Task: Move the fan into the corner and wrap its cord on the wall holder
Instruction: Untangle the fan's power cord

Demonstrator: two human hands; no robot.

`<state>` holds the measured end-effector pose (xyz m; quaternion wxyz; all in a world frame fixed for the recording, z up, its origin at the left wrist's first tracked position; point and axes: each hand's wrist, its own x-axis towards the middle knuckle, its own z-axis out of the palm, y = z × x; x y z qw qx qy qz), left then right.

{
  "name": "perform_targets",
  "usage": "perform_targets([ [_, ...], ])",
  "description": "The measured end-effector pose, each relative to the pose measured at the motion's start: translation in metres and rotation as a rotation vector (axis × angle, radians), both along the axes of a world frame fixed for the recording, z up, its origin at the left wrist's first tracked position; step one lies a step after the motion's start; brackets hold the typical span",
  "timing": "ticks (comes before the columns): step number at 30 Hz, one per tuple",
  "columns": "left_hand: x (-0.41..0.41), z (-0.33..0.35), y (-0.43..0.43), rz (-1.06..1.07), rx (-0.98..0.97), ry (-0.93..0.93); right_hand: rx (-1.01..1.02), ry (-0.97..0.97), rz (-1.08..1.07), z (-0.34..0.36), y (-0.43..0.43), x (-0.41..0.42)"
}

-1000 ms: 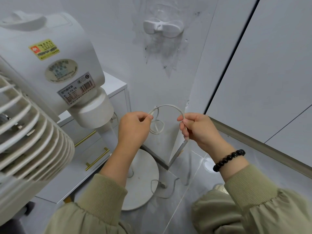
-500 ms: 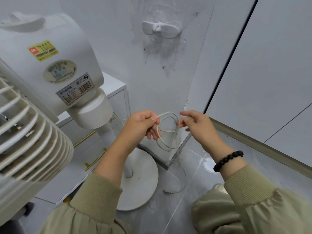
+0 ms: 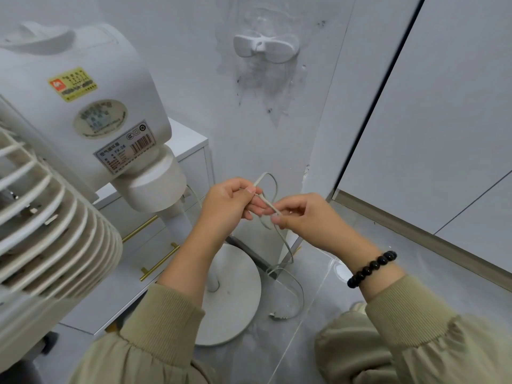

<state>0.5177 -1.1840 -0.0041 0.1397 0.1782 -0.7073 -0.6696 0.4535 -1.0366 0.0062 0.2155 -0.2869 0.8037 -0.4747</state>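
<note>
Cord [image 3: 266, 202] loop is pinched by curled fingers of both left hand [image 3: 230, 202] and right hand [image 3: 304, 217], holder [image 3: 266, 48] lying straight up the wall [image 3: 194, 79], well apart

Bare wall [image 3: 249, 145] below the wall holder [image 3: 266, 48] is open; the fan [image 3: 83, 106] and cabinet [image 3: 194, 142] block the left side.

Barcode label [image 3: 125, 150] on fan [image 3: 83, 87]: "FX.08"; other print illegible.

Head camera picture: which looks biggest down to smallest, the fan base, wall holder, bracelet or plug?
Biggest: fan base.
Next: wall holder and bracelet look about alike; the bracelet is nearer the camera, so I can't rank them.
Smallest: plug.
</note>
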Motion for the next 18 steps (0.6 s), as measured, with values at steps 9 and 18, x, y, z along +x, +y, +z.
perform_targets([
  [9, -0.003, -0.004, -0.006, 0.321, -0.182, -0.031, 0.016, 0.124, -0.065, -0.001, 0.005, -0.006],
  [18, -0.008, -0.005, -0.008, 0.346, 0.071, 0.128, 0.098, 0.546, -0.190, -0.013, 0.011, -0.013],
])
